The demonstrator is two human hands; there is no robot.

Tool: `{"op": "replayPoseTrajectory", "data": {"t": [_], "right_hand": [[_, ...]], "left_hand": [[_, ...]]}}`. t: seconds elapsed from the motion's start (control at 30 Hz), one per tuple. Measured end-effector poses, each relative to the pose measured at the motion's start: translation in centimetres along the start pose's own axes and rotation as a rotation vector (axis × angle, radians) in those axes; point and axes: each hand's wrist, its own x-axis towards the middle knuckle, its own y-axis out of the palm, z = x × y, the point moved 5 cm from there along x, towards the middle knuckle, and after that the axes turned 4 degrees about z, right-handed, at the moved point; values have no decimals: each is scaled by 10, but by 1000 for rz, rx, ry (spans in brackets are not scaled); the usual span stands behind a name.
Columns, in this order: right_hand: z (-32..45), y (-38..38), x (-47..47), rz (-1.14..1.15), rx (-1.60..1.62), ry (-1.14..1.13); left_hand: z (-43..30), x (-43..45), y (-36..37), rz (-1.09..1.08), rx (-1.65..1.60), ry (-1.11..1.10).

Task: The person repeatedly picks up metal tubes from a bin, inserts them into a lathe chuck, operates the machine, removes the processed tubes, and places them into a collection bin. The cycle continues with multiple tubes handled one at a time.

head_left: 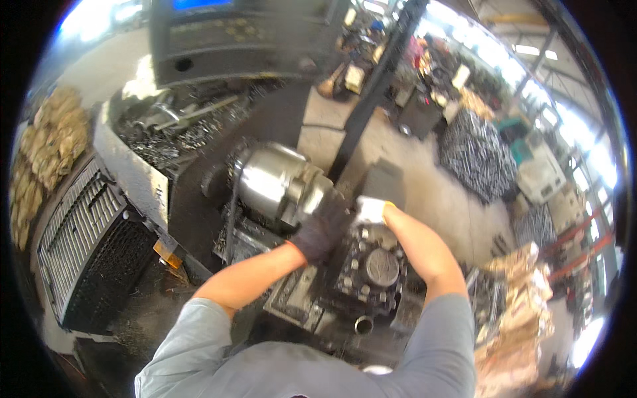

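Note:
A lathe lies before me, with its shiny metal chuck at centre left. My left hand, in a dark glove with an orange cuff, is close to the jaw end of the chuck; its fingers blur into the dark machine parts. Just to its right is my right hand, in a white glove with a yellow cuff, above the bolted tool post. Whether either hand grips something cannot be made out. A short metal tube stands upright below the tool post.
Metal chips and a rod lie in the tray at left. A crate of metal rods stands at lower left. A dark post slants behind the lathe. Farther right are a heap of metal parts and stacked cardboard.

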Motion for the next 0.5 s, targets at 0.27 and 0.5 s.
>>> {"op": "replayPoseTrajectory", "data": {"t": [0.27, 0.5], "right_hand": [[-45, 19, 15, 50, -195, -104], [-94, 58, -199, -644, 83, 558]], "left_hand": [[5, 27, 67, 220, 314, -70], [12, 19, 66, 197, -76, -88]]}}
